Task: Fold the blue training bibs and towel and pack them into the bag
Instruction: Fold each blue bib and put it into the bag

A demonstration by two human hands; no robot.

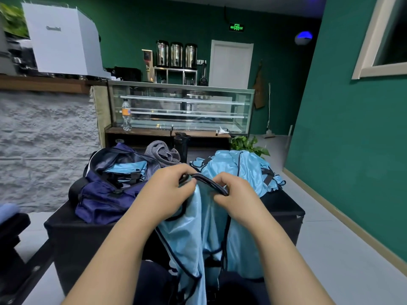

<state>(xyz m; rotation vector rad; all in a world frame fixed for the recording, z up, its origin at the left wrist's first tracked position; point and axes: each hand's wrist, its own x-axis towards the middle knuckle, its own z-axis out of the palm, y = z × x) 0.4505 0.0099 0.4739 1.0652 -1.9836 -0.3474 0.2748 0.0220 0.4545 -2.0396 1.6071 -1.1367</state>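
Mid-fold: left hand [169, 190] and right hand [239, 198] both had fingers [222, 180] curled tight on the dark trim of one blue bib [193, 230] — it hung below them over the worktop [284, 205]. Bag [110, 190] sat left (folded bibs already inside). Next, likely: align edges, fold flat.

Held bib [193, 234]: lower end cut off by the bottom edge.
Folded bibs [130, 169]: partly hidden inside the navy bag [103, 201].
White machine [59, 38]: lettering blurred, unreadable.
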